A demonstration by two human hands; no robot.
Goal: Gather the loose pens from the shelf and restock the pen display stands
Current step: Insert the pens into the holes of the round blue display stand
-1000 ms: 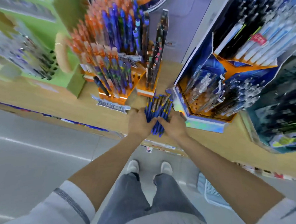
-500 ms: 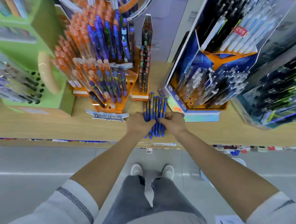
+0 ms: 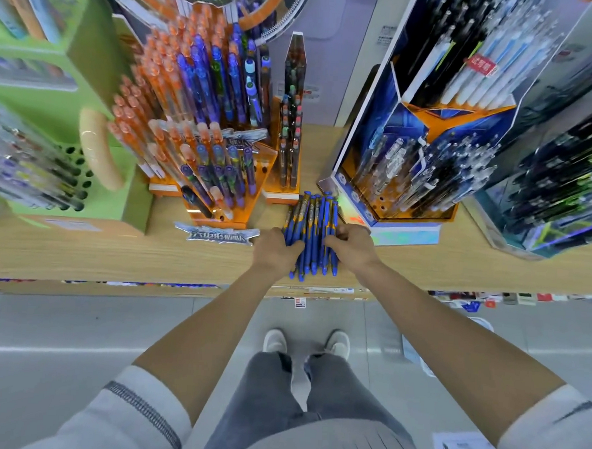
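The left hand (image 3: pixel 275 249) curls round a bundle of blue pens (image 3: pixel 313 221) from nine o'clock and the right hand (image 3: pixel 350 244) grips it from three; the bundle lies on the wooden shelf (image 3: pixel 114 252). The orange display stand (image 3: pixel 234 221) rises at ten o'clock of the bundle, the blue display stand (image 3: pixel 405 231) at two o'clock.

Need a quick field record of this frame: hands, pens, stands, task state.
left hand: grips blue pens from their left
right hand: grips same bundle from the right
blue pens: bunched side by side on the wooden shelf
orange stand: behind the bundle to the left, some front holes empty
blue stand: behind to the right, some front holes empty
task state: bundle gathered, not yet in a stand
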